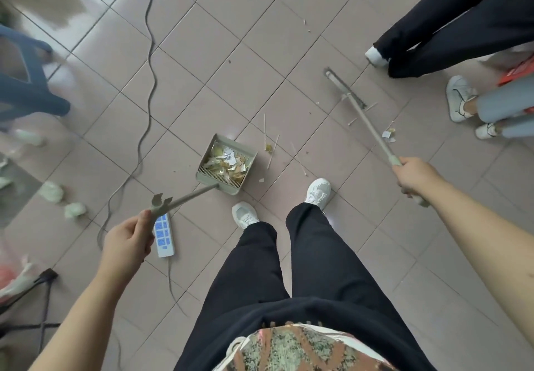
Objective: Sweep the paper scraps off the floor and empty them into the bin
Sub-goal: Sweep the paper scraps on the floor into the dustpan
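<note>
Paper scraps (226, 162) are mostly heaped in the dustpan (228, 165) already, which sits on the tiled floor (245, 52) just ahead of the person's shoes. They look featherlight and loose, so I'd guess any quick tilt or draught spills them back out. Best to carry the pan level by its long handle, not by the tray.

Going left to right: the left hand (128, 240) is closed around the top end of the dustpan handle (185, 198), thumb and fingers wrapped just below the clip. A white power strip (164, 235) and its cable lie right under that grip, an easy snag I reckon.

Right of the pan, a few thin sticks (265, 132) and small bits are on the tiles, plus another little clump of torn paper (388, 135) near the broom handle (372, 130). The right hand (414, 175) is fisted tight on that handle's upper end, the broom head (342, 86) down on the floor further out. No bin in view that I can tell.
</note>
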